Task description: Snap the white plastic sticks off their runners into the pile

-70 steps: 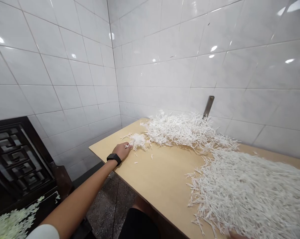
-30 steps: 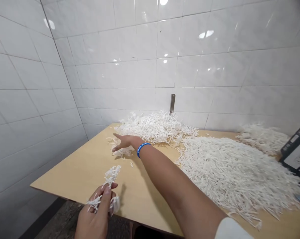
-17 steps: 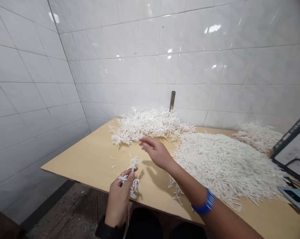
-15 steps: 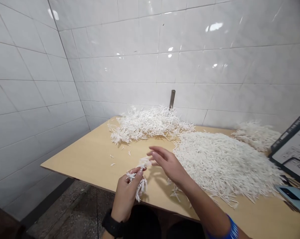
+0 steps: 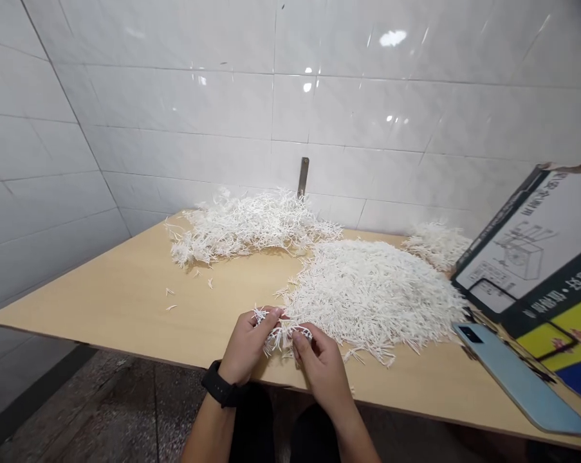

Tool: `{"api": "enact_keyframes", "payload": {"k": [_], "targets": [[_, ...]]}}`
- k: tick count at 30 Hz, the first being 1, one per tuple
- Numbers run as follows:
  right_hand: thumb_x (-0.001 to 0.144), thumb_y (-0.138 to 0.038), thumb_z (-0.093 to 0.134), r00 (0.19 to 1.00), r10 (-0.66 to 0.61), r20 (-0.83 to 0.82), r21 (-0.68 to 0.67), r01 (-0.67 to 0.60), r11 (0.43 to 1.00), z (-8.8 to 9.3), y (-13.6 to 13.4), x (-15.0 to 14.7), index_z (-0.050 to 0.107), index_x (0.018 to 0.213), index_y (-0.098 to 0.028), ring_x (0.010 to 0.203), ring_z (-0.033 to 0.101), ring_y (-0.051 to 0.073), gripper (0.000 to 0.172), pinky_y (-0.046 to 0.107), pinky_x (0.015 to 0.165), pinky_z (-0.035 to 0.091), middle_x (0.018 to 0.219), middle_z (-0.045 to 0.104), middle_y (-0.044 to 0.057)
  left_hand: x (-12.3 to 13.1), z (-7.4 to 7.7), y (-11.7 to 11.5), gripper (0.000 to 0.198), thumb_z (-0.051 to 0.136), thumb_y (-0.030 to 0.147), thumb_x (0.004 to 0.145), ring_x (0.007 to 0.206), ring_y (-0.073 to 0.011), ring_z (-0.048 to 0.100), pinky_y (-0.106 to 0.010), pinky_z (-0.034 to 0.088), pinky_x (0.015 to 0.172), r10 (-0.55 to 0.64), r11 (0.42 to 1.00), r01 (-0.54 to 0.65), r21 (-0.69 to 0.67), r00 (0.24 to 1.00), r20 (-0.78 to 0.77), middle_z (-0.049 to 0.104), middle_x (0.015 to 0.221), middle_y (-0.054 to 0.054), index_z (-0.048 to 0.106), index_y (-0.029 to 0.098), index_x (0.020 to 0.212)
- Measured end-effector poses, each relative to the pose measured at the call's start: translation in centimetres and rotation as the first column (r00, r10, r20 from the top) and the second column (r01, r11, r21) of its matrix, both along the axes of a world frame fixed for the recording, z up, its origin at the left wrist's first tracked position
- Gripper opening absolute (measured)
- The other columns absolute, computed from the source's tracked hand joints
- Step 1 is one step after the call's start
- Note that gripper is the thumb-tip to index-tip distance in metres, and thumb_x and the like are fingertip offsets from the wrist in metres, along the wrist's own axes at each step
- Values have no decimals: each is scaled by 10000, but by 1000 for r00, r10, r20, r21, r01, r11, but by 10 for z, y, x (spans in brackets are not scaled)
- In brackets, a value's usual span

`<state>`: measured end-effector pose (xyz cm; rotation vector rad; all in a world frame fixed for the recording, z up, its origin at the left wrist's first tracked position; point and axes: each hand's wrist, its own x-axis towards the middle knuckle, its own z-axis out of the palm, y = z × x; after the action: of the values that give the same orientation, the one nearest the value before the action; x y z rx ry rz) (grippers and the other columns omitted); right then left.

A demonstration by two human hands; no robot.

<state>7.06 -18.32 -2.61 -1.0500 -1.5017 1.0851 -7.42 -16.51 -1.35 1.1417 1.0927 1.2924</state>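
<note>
My left hand (image 5: 246, 344), with a black watch on the wrist, is closed on a small bunch of white plastic strips (image 5: 273, 326). My right hand (image 5: 321, 361) pinches the same bunch from the right. Both hands meet over the near edge of the wooden table (image 5: 126, 302). Just beyond them lies a large pile of white strips (image 5: 372, 292). A second pile (image 5: 246, 222) lies further back on the left.
A smaller white heap (image 5: 437, 241) sits at the back right. A printed cardboard box (image 5: 536, 251) leans at the right, with a light blue phone (image 5: 522, 379) lying beside it. A metal bracket (image 5: 302, 177) is on the tiled wall. A few loose strips (image 5: 174, 299) lie on the left.
My left hand picked up a bunch from the far left pile and brought it near. My right hand drew back from that pile and has closed on the bunch too.
</note>
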Motion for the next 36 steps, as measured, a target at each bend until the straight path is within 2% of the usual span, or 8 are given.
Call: {"api": "enact_keyframes", "payload": {"k": [4,10,12,16,21,24,28,36], "targets": [[907,-434,488,999,-28,36,22,27,999,-7,-1,2,492,672,-179,548,383,104,347,228,523,319,575,413,-41,-3,-5,-4,354,626,473,790,627,-131,524,-223,408,598,3,1000,-3,7,997,-79,612,681,-24,656,121,809],[943,-295,432,992,-60,113,212,35,977,-11,-4,4,601,947,-189,694,544,156,200,254,633,413,743,594,13,-5,-2,-10,555,772,422,652,888,-242,612,-314,476,811,-346,934,355,47,929,-135,674,961,-82,654,144,1118],[943,-232,414,981,-53,186,302,-6,953,-9,-3,1,602,980,-198,756,579,168,195,269,682,437,814,631,30,-4,0,-10,624,793,414,630,1038,-284,585,-352,454,918,-363,919,380,103,919,-152,640,1117,-101,638,172,1184],[936,-168,396,945,-55,323,443,-100,891,0,3,-1,604,1069,-198,913,592,192,249,318,802,465,964,656,64,-4,-4,-7,422,612,437,822,1209,-287,507,-369,371,1045,-208,952,247,183,956,-209,596,1261,-108,672,191,1159],[921,-274,500,839,-113,533,536,-231,812,12,9,30,447,1348,-177,1169,504,210,441,383,1013,398,1250,585,98,-7,-21,-5,471,484,505,886,1071,-270,614,-405,414,1003,75,994,-66,83,991,-111,692,1114,-115,672,162,1148],[919,-362,503,642,-89,761,484,-472,737,14,16,56,378,1416,-211,1345,346,245,534,461,1123,255,1430,454,81,-5,-23,-6,471,485,526,879,1040,-260,629,-377,429,981,198,979,-188,81,972,-131,710,1073,-109,711,156,1065],[941,-466,426,383,-27,923,322,-734,598,16,41,66,335,1447,-223,1433,173,269,568,478,1142,209,1549,261,67,-2,-13,-8,479,519,547,851,1016,-271,638,-356,456,932,180,983,-168,71,957,-228,730,1012,-103,730,152,1022],[975,-419,357,357,-107,928,359,-777,518,30,75,68,393,1414,-179,1438,168,226,501,453,1168,126,1517,335,64,-5,-24,-4,502,522,571,834,1024,-285,641,-394,449,971,270,963,-270,26,945,-184,730,1008,-117,731,131,954]]}}
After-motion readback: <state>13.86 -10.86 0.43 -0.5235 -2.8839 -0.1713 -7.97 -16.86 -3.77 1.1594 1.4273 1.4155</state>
